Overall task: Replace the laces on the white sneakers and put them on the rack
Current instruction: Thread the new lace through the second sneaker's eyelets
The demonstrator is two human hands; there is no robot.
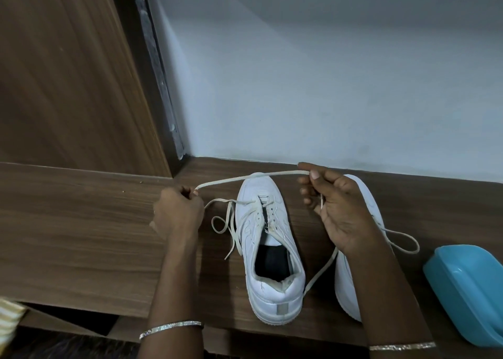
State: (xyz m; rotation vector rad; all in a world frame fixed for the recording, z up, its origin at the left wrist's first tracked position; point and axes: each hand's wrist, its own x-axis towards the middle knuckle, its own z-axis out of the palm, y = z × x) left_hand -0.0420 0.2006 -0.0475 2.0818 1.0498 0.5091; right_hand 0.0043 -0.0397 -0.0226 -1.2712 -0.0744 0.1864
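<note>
Gripping lace (245,178) end w/ L hand (178,211), fingers (187,190) curled round it. Pinching same lace w/ R hand (340,209), thumb & forefinger clamped on it. Pulled taut above toe of sneaker (269,249). Standing upright on worktop (81,222), toe twd wall, front eyelets laced, ends loose at L. 2nd sneaker (344,285) just beside on R, partly behind R hand. Blue tray (468,290) far R.

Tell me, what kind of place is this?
Likely a room in a home, beside wooden furniture: two white sneakers sit on a wood-grain ledge against a pale painted wall, a blue plastic container beside them.
</note>
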